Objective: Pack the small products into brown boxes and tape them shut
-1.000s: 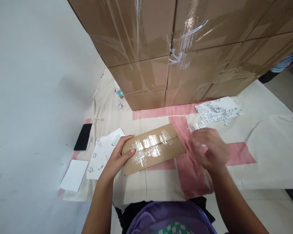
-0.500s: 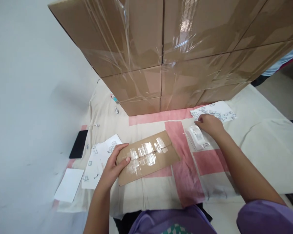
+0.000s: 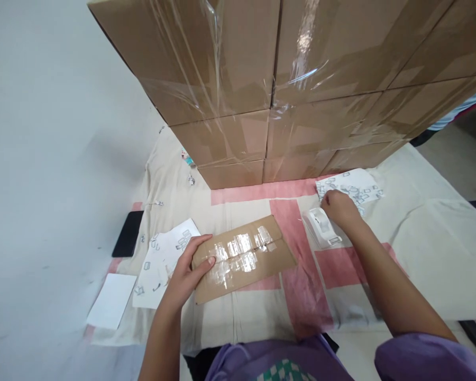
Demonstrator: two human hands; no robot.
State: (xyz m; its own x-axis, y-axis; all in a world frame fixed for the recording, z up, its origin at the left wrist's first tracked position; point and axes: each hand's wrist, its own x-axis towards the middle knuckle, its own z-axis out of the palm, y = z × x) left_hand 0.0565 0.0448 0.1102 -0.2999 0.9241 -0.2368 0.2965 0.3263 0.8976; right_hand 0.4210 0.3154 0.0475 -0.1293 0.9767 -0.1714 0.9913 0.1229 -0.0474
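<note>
My left hand (image 3: 193,270) grips the left end of a flat folded piece of cardboard (image 3: 257,275), thumb on top and fingers along its far edge. Short strips of clear shiny tape run across the cardboard's middle seam. Over to the right, my right hand (image 3: 341,209) has its fingers curled together just beyond a small white tape dispenser (image 3: 323,230). Whatever its fingertips pinch, if anything, is hidden. Behind that hand lies a white sheet (image 3: 363,182) covered with small dark-outlined pieces.
Stacked cardboard boxes (image 3: 232,140) wrapped in clear film rise at the back. To the left are a patterned sheet (image 3: 153,270), a white card (image 3: 111,300) and a black phone (image 3: 128,234), near a pale wall (image 3: 43,159). A cream and pink cloth (image 3: 428,254) covers the surface.
My right hand has shifted slightly and its fingers look more curled. My left hand still grips the cardboard in nearly the same place. The view has moved a little.
</note>
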